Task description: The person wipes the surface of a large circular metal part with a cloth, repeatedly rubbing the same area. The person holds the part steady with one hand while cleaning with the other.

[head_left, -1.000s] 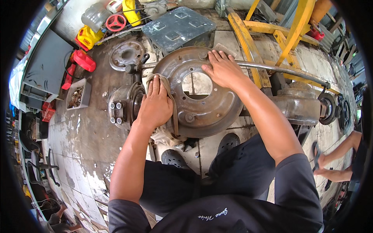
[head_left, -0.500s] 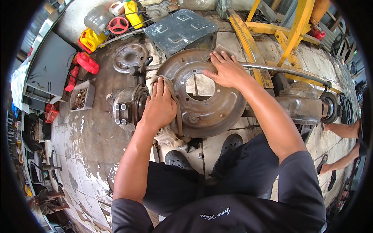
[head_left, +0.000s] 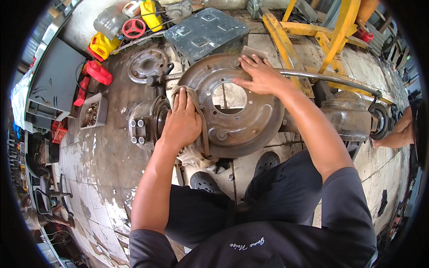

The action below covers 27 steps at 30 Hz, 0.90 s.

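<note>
A round brown metal backing plate [head_left: 263, 120] with a large centre hole and small bolt holes stands in front of me. My left hand [head_left: 182, 123] presses a beige rag [head_left: 200, 117] against its left rim, fingers straight and together; the thumb is hidden. Upon the plate's upper right face rests my right hand [head_left: 259, 75], palm down with fingers spread. A flat brown piece [head_left: 255, 52] shows just beyond those fingertips; whether they touch it I cannot tell. Left of the rag sits a greasy hub [head_left: 146, 120] with shiny bolt heads.
A long metal bar [head_left: 330, 78] runs behind the plate toward an axle housing [head_left: 346, 117]. Beyond are a dark metal box [head_left: 210, 31], a yellow frame [head_left: 283, 49] and a second round plate [head_left: 148, 65]. A bin of small parts [head_left: 94, 110] stands left. Another person's leg [head_left: 397, 134] shows right.
My right hand has slid slightly up and left on the plate, and more of the brown piece shows. My left hand stays on the rag. The other person's sandalled foot at right has left view.
</note>
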Each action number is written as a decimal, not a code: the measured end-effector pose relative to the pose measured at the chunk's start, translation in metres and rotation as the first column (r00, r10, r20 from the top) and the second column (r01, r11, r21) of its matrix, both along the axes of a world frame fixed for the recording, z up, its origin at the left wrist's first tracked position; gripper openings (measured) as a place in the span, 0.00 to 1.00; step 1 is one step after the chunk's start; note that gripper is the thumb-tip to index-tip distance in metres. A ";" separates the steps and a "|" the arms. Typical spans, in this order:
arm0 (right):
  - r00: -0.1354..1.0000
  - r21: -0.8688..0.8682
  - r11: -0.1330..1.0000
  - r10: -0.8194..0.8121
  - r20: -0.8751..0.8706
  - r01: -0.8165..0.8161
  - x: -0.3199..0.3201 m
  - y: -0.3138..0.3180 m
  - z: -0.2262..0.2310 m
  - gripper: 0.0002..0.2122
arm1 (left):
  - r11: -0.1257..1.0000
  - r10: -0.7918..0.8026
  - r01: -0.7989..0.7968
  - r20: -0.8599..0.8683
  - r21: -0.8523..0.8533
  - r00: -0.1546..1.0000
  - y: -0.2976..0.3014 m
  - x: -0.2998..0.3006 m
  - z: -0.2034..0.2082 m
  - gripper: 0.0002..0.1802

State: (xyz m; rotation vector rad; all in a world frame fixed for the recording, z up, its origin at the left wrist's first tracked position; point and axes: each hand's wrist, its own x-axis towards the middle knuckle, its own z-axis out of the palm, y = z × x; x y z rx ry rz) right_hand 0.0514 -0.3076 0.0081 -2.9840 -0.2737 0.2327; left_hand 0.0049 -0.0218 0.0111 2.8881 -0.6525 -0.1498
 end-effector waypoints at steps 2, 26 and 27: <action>1.000 0.008 1.000 0.012 -0.007 -0.012 -0.002 -0.004 0.000 0.45 | 1.000 -0.001 0.001 -0.005 0.007 1.000 0.002 -0.002 0.002 0.35; 1.000 0.015 1.000 0.014 0.009 -0.015 -0.008 0.000 -0.004 0.45 | 1.000 0.001 -0.001 0.011 -0.005 1.000 -0.003 -0.001 0.001 0.34; 1.000 0.019 0.999 0.029 -0.011 -0.029 -0.014 -0.002 -0.003 0.45 | 1.000 0.002 -0.002 0.010 0.003 1.000 -0.001 0.000 0.001 0.34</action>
